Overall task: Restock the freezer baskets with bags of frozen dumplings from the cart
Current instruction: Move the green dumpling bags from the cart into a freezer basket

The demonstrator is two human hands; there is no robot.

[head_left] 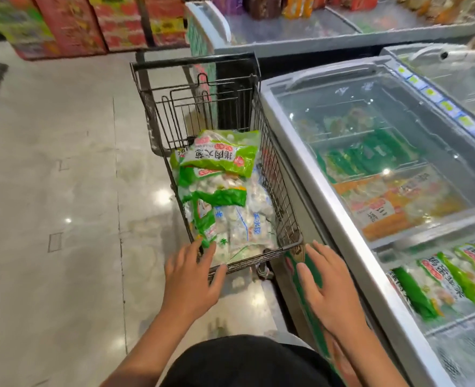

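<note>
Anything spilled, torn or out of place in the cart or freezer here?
Nothing stands out. Dumpling bags lie piled inside the cart, none on the floor; the freezer lids look shut and unbroken. Both hands are open.

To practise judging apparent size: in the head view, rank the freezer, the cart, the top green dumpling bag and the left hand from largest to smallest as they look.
1. Freezer, cut off by the frame.
2. Cart.
3. Top green dumpling bag and left hand: they look alike, and the hand is nearer the camera, so I leave them unranked.
</note>
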